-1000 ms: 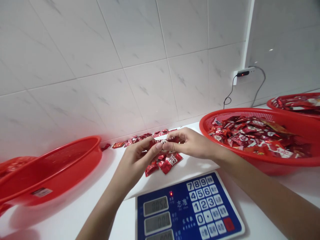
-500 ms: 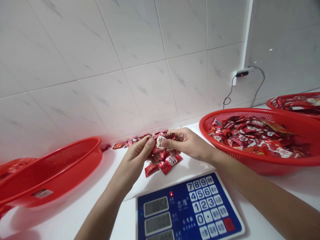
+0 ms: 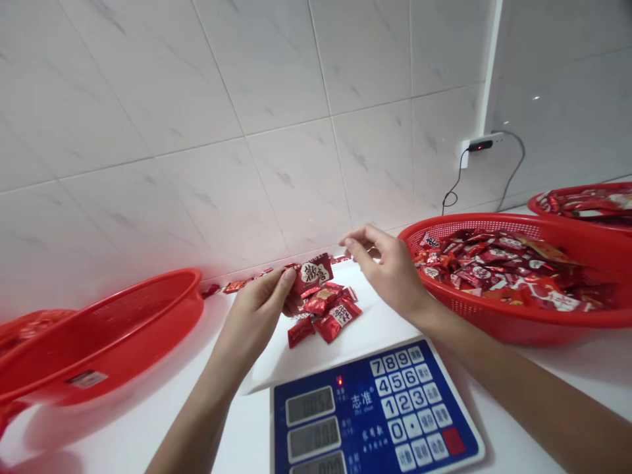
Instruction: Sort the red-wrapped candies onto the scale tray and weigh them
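My left hand (image 3: 261, 296) pinches a red candy packet (image 3: 316, 272) with a cream patch and dark lettering, held over the white pan (image 3: 380, 322) of a scale. Just below it, several red wrapped candies (image 3: 338, 317) lie in a small heap on the pan. My right hand (image 3: 388, 266) is raised to the right of the packet and apart from it. Its fingers are loosely bent, with nothing seen between them. In front of the pan is the scale's blue keypad and display panel (image 3: 368, 401).
A red basket (image 3: 494, 322) on the right holds many wrapped candies, with another red basket (image 3: 548, 201) behind it. To the left stands a red basin (image 3: 148, 349). More candies (image 3: 237, 286) lie along the tiled wall (image 3: 291, 191). A cable (image 3: 450, 187) hangs from a socket.
My right hand has let go of the packet and moved up and to the right. The packet stays in my left hand, now turned, and the heap beneath is more exposed.
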The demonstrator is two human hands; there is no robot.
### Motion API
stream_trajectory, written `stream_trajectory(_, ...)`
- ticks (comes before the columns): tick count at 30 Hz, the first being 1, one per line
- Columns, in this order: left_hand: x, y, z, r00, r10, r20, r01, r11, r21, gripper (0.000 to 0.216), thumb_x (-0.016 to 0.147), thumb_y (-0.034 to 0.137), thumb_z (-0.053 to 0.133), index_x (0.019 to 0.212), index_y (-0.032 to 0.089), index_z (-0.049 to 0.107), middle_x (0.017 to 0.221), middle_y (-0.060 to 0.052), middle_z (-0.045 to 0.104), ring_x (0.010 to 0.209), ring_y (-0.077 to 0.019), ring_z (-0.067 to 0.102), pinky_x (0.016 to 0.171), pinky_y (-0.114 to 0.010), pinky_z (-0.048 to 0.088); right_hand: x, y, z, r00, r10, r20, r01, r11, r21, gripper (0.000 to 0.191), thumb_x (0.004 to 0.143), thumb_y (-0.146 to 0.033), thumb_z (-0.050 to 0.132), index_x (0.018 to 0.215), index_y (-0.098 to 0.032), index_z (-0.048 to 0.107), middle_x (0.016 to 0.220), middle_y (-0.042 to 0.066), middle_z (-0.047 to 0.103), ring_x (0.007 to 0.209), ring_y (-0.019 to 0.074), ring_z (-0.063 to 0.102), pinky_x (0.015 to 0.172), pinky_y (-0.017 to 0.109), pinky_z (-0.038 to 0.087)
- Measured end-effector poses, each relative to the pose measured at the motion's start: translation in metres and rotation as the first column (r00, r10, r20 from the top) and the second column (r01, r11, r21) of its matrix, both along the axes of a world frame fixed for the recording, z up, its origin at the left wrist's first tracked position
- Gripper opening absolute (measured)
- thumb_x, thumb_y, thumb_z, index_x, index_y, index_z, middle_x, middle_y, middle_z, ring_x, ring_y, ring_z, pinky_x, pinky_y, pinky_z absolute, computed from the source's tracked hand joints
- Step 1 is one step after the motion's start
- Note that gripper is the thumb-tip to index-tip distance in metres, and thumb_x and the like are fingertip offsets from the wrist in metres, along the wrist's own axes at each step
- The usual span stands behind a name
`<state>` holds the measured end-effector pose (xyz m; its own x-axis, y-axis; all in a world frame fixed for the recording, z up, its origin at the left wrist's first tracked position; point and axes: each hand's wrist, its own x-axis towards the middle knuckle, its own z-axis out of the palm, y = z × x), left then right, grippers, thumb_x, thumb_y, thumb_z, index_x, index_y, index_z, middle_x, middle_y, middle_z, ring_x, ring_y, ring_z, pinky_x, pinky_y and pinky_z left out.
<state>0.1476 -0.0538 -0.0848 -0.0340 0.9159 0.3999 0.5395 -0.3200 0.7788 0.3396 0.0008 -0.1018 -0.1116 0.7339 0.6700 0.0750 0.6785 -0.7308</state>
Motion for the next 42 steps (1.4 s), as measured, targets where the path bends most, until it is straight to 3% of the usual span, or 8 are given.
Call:
stream_trajectory(2,0.006,-0.007,0.001,0.996,0.056,-0.070,-0.051,0.997,0.063,0.044,0.090,0.056,0.056,0.068,0.018,0.064,0.058,-0.002,0.062,0.056,-0.0177,0.058,0.055,-0.029,0.047,-0.001,-0.011,0.002,0.987,0.084,0.137,-0.100,0.988,0.119,0.011,0.094,-0.025,0.066,0.095,-0.016,0.071,0.090,0.004,0.075,0.081,0.0147,0.066,0.074,0.028,0.049)
stream_trajectory(6,0.019,-0.021,0.004,0.977,0.066,-0.202,-0.027,0.982,0.187,0.048,0.098,0.051,0.047,0.064,0.019,0.059,0.058,-0.001,0.060,0.057,-0.0163,0.055,0.054,-0.028,0.041,-0.003,-0.023,0.009,0.896,0.365,0.254,-0.356,0.931,-0.083,0.019,0.081,-0.026,0.081,0.094,-0.016,0.072,0.084,0.001,0.074,0.076,0.0147,0.067,0.068,0.026,0.050)
stream_trajectory(10,0.016,-0.018,0.005,0.990,-0.144,-0.011,0.144,0.984,0.103,0.050,0.097,0.061,0.049,0.072,0.019,0.061,0.066,-0.002,0.063,0.063,-0.0162,0.058,0.059,-0.027,0.049,-0.001,-0.013,0.010,0.832,0.554,0.037,-0.511,0.790,-0.338,0.006,0.091,-0.017,0.067,0.085,-0.015,0.070,0.080,0.001,0.072,0.074,0.0136,0.069,0.078,0.030,0.056)
stream_trajectory(14,0.003,-0.007,0.001,0.993,-0.031,0.112,0.022,0.997,0.078,0.042,0.081,0.059,0.074,0.082,0.020,0.058,0.068,0.002,0.057,0.061,-0.0140,0.054,0.052,-0.022,0.046,0.001,-0.002,0.010,0.776,0.579,-0.250,-0.623,0.642,-0.447,0.013,0.096,-0.007,0.058,0.089,-0.014,0.067,0.083,0.003,0.075,0.072,0.0117,0.073,0.088,0.032,0.059)
stream_trajectory(20,0.004,-0.002,-0.004,0.983,-0.173,-0.062,0.164,0.978,-0.132,0.045,0.089,0.060,0.061,0.087,0.016,0.068,0.065,-0.001,0.059,0.056,-0.0147,0.050,0.051,-0.025,0.038,0.002,-0.006,0.011,0.847,0.495,-0.193,-0.514,0.672,-0.532,0.013,0.095,-0.014,0.067,0.087,-0.017,0.057,0.070,-0.001,0.070,0.059,0.0115,0.070,0.061,0.024,0.059)
stream_trajectory(26,0.016,-0.007,-0.002,0.982,-0.190,-0.026,0.184,0.973,-0.138,0.040,0.088,0.055,0.062,0.075,0.017,0.065,0.056,0.002,0.051,0.051,-0.0120,0.041,0.047,-0.023,0.030,0.012,0.003,0.005,0.875,0.438,0.204,-0.342,0.860,-0.379,0.030,0.086,-0.044,0.078,0.087,-0.016,0.070,0.070,0.000,0.066,0.058,0.0101,0.060,0.046,0.019,0.043)
stream_trajectory(35,0.007,-0.005,-0.005,0.980,-0.199,-0.014,0.197,0.975,-0.106,0.040,0.091,0.055,0.063,0.096,0.015,0.070,0.062,0.003,0.049,0.055,-0.0112,0.039,0.051,-0.024,0.031,0.006,0.002,0.005,0.838,0.545,-0.012,-0.513,0.781,-0.355,0.027,0.087,-0.037,0.079,0.079,-0.014,0.066,0.056,-0.006,0.059,0.045,0.0048,0.049,0.042,0.018,0.036)
stream_trajectory(42,0.009,-0.007,-0.001,0.979,-0.200,-0.036,0.198,0.978,-0.065,0.037,0.092,0.051,0.062,0.077,0.017,0.062,0.060,0.003,0.049,0.054,-0.0111,0.039,0.050,-0.025,0.031,0.005,0.002,0.005,0.817,0.574,-0.055,-0.548,0.743,-0.384,0.034,0.084,-0.045,0.080,0.080,-0.015,0.065,0.053,-0.005,0.059,0.045,0.0062,0.051,0.042,0.018,0.038)
